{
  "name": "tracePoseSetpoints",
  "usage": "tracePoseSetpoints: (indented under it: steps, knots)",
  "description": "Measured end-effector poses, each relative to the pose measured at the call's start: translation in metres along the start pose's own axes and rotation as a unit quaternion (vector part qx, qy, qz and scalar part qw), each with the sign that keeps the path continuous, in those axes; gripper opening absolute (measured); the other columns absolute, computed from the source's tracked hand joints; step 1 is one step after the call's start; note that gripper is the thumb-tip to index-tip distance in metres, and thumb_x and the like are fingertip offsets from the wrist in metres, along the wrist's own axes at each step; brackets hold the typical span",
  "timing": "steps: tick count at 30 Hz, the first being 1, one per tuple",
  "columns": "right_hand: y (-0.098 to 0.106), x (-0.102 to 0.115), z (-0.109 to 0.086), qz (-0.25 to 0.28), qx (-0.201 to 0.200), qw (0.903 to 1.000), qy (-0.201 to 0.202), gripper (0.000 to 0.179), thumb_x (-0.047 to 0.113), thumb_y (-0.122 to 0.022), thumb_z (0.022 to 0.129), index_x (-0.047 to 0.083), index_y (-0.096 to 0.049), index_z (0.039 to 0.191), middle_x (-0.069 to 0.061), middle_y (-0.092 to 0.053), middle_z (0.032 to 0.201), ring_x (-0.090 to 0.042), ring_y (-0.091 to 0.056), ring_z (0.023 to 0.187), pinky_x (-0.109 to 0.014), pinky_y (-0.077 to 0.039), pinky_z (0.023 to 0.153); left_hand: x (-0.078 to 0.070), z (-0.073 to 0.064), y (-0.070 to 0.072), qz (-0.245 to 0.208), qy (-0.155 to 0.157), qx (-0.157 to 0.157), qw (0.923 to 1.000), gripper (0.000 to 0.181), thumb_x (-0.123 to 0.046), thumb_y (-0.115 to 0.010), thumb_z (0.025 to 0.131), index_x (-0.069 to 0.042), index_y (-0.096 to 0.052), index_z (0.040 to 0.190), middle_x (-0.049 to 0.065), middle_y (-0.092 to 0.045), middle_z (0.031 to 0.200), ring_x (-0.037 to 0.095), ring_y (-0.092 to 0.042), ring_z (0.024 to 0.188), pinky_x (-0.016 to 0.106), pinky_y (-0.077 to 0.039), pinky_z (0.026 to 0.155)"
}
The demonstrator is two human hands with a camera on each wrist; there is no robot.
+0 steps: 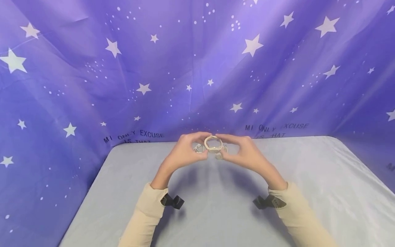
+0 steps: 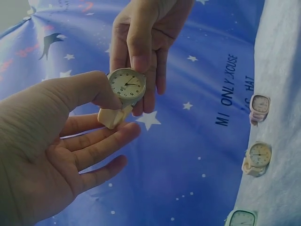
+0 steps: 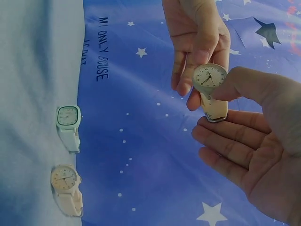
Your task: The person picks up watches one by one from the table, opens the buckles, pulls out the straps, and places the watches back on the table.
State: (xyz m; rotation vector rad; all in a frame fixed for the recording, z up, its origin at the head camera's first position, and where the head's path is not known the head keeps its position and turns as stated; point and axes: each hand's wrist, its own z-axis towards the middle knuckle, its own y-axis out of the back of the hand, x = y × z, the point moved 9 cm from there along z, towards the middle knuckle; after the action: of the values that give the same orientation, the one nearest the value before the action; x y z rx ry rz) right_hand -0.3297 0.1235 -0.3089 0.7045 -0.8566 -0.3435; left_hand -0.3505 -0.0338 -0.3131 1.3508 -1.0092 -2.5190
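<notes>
A round-faced wristwatch [image 1: 213, 148] with a cream strap is held up between both hands above the table, its strap forming a loop. My left hand [image 1: 185, 151] pinches one side of it. From the other side, my right hand [image 1: 247, 152] pinches it too. In the left wrist view the watch [image 2: 127, 86] has a pale dial with dark numerals and faces that camera. My left thumb lies at the edge of the case there, with the other fingers spread below. The right wrist view shows the strap's buckle [image 3: 216, 119] near my right fingers.
On the table [image 1: 216, 212], partly behind the hands in the head view, stand more watches: a pink square one [image 2: 260, 103], a cream round one [image 2: 258, 155] and a green square one [image 3: 68, 116]. A purple star-printed cloth [image 1: 197, 68] hangs along the table's back edge.
</notes>
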Motion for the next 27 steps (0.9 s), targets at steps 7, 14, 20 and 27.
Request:
tracePoseSetpoints:
  steps: [7,14,20,27]
  knots:
    - [-0.003,-0.005,0.004,0.002,0.008,0.9996,-0.026,0.057,0.021,-0.082,0.084,0.009,-0.064,0.136,-0.01,-0.07,0.133,-0.03,-0.066,0.123,-0.051,-0.052,0.106,0.009,0.004,-0.001,-0.034,0.009,0.009,0.9993,0.053,-0.004,-0.075,0.078,-0.014,-0.068,0.129,0.0,-0.074,0.117,0.013,-0.071,0.1,0.043,-0.055,0.099]
    - [-0.01,-0.008,0.002,0.021,0.013,0.9985,-0.05,0.06,0.018,-0.081,0.083,0.009,-0.062,0.139,-0.011,-0.067,0.136,-0.032,-0.066,0.124,-0.056,-0.049,0.109,0.021,0.003,-0.008,-0.144,0.042,0.034,0.988,0.055,0.006,-0.073,0.079,-0.008,-0.065,0.131,0.011,-0.073,0.121,0.023,-0.073,0.103,0.038,-0.061,0.088]
    - [-0.01,-0.01,0.003,0.049,-0.002,0.9966,-0.066,0.058,0.01,-0.08,0.083,0.005,-0.062,0.138,-0.016,-0.067,0.134,-0.034,-0.068,0.119,-0.053,-0.052,0.106,0.024,0.003,-0.013,-0.228,0.073,0.052,0.9696,0.056,0.01,-0.068,0.082,-0.003,-0.061,0.135,0.022,-0.071,0.118,0.024,-0.072,0.099,0.03,-0.061,0.074]
    - [-0.017,-0.022,0.004,0.11,0.006,0.9862,-0.123,0.059,0.006,-0.078,0.085,0.002,-0.058,0.14,-0.018,-0.063,0.14,-0.035,-0.068,0.12,-0.047,-0.056,0.1,0.032,0.003,-0.016,-0.263,0.107,0.052,0.9574,0.054,0.001,-0.07,0.086,-0.002,-0.059,0.139,0.025,-0.066,0.129,0.021,-0.07,0.106,0.032,-0.061,0.084]
